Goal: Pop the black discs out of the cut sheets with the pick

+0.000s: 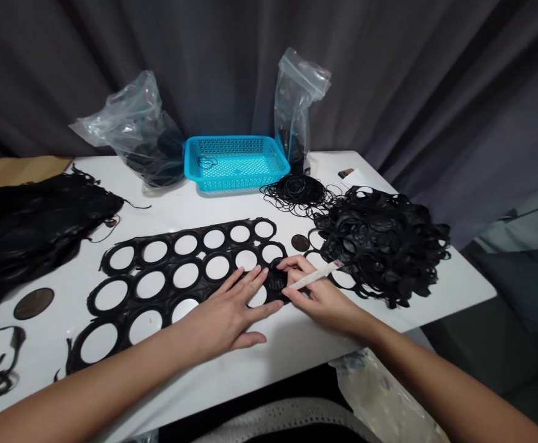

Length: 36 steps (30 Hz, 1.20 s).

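A black rubbery sheet (168, 280) with rows of round holes lies on the white table, whose surface shows through the holes. My left hand (227, 314) rests flat on its right part with fingers spread, holding nothing. In my right hand (322, 301) is a slim white pen-like tool (313, 278), pinched between thumb and fingers. The tool's lower tip is hidden by the fingers at the sheet's right edge. A dark round patch (276, 280) in the sheet lies between both hands. Right of my right hand is a heap of black rings and scraps (380, 240).
A blue basket (236, 183) stands at the back between two clear plastic bags (135, 117) (294, 92). Thin black loops (297, 192) lie before it. More black sheets (33, 227) are heaped at left, near a loose dark disc (34, 303). The table's front edge is close.
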Motion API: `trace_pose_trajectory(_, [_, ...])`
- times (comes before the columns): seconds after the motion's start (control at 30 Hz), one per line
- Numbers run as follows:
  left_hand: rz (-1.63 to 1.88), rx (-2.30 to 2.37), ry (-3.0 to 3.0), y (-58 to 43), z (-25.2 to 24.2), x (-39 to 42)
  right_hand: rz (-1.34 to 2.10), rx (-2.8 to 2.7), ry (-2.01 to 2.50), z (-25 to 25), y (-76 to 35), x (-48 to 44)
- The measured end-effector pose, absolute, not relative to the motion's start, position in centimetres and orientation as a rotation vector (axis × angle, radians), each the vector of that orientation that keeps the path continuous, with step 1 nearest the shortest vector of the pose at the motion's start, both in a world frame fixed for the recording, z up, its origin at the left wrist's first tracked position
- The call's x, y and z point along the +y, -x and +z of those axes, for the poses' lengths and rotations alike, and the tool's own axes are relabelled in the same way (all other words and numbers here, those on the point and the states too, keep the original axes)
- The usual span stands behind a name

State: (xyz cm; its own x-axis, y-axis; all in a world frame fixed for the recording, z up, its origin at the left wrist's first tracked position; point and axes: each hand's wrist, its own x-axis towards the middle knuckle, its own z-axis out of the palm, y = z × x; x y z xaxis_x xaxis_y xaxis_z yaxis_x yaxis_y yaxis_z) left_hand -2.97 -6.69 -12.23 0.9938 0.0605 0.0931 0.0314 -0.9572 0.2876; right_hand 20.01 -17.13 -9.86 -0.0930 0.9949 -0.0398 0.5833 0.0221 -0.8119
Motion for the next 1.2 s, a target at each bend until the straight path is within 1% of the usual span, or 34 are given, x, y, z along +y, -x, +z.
trace_pose_trajectory(0.13, [0.148, 0.065, -2.854, 3.0, -12.4, -6.7, 0.814, -1.82, 1.639, -10.2, -19.9, -17.2])
trace_pose_trajectory(0.2, [0.146, 0.07, -2.858, 3.0, -12.4, -6.7, 0.663, -1.906, 1.632, -10.6, -19.4, -17.6])
trace_pose_trajectory(0.33, [0.147, 0.079, -2.853, 3.0, -12.4, -6.7, 0.224, -2.126, 1.602, -11.8, -17.9, -18.4])
trace_pose_trajectory(0.4, [0.147, 0.079, -2.856, 3.0, -12.4, -6.7, 0.168, -2.125, 1.597, -12.0, -17.5, -18.6])
trace_pose_trajectory(0.47, [0.147, 0.082, -2.86, 3.1, -12.4, -6.8, 0.291, -2.045, 1.587, -11.8, -17.7, -18.5])
trace_pose_trajectory(0.6, [0.168, 0.092, -2.858, 3.2, -12.4, -6.9, 0.677, -1.841, 1.612, -10.6, -18.9, -17.8])
trace_pose_trajectory(0.7, [0.18, 0.106, -2.861, 3.3, -12.6, -6.9, 0.83, -1.792, 1.608, -9.9, -19.7, -17.5])
trace_pose_trajectory(0.93, [0.19, 0.097, -2.862, 3.3, -12.9, -6.8, 0.919, -1.799, 1.572, -9.7, -20.3, -17.1])
trace_pose_trajectory(1.2, [0.196, 0.077, -2.872, 3.2, -12.8, -6.7, 0.908, -1.81, 1.596, -9.5, -20.1, -16.8])
